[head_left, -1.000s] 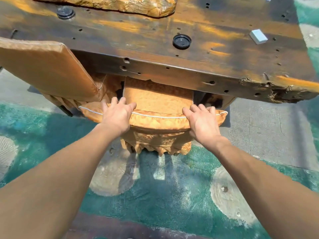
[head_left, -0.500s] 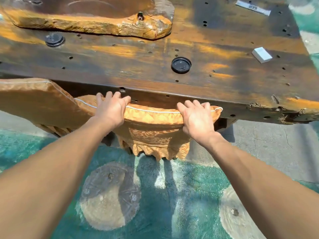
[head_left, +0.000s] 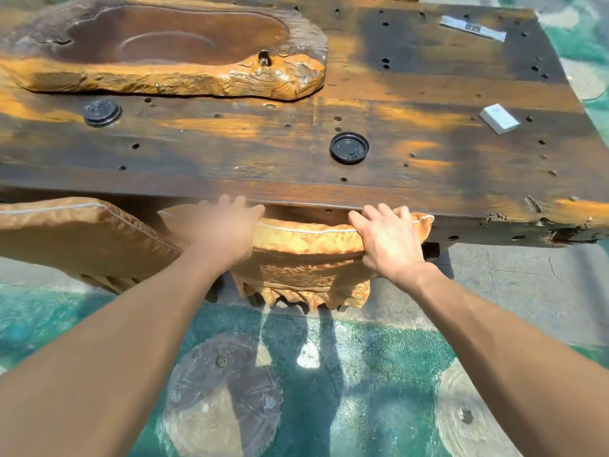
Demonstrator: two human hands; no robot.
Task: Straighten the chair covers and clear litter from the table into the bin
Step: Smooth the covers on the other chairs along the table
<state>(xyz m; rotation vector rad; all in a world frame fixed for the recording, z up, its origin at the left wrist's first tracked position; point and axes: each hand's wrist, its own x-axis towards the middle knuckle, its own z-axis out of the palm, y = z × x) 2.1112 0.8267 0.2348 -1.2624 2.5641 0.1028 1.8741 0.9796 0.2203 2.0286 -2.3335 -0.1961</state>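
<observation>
A chair with a golden patterned cover [head_left: 306, 245] stands tucked against the near edge of the dark wooden table [head_left: 230, 166]. My left hand [head_left: 220, 230] and my right hand [head_left: 387, 240] both lie over the top of its padded back, fingers curled over the white-piped edge. The left hand is blurred. On the table lie two black cup lids [head_left: 349, 148] [head_left: 101, 112], a small white box [head_left: 499, 118] at the right and a white paper strip [head_left: 473, 28] at the far right. No bin is in view.
A second golden-covered chair [head_left: 75, 235] stands to the left, close to the first. A large carved wooden tray [head_left: 164, 47] fills the table's far left. Below me is green flooring with round stone pads [head_left: 224, 394] and a grey paved strip [head_left: 514, 282].
The chair has slid in under the table edge with both hands on its back; its seat is now hidden. The view has tilted up, showing more of the tabletop.
</observation>
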